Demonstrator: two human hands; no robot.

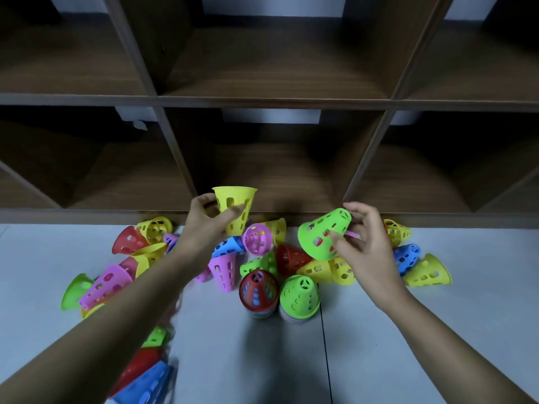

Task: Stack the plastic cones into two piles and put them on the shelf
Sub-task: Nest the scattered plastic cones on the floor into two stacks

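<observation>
step: stacking | left hand (pixel 210 218) gripping yellow cone (pixel 235 208), mouth up, near shelf (pixel 262 214) front edge | right hand (pixel 366 247) pinching green cone (pixel 322 234), tilted | red pile (pixel 258 290), green pile (pixel 299 295) side by side on floor (pixel 408 330) | tip: turn mouths down, centre over pile, seat gently

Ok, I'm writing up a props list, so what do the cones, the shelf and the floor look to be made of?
Cones, such as the yellow cone and green cone: thin moulded plastic, satin, solid bright colour, cut-out slots. Shelf: dark wood-grain board, matte, likely laminate given the even streaks. Floor: pale grey smooth panels with a seam; material unclear.
</observation>
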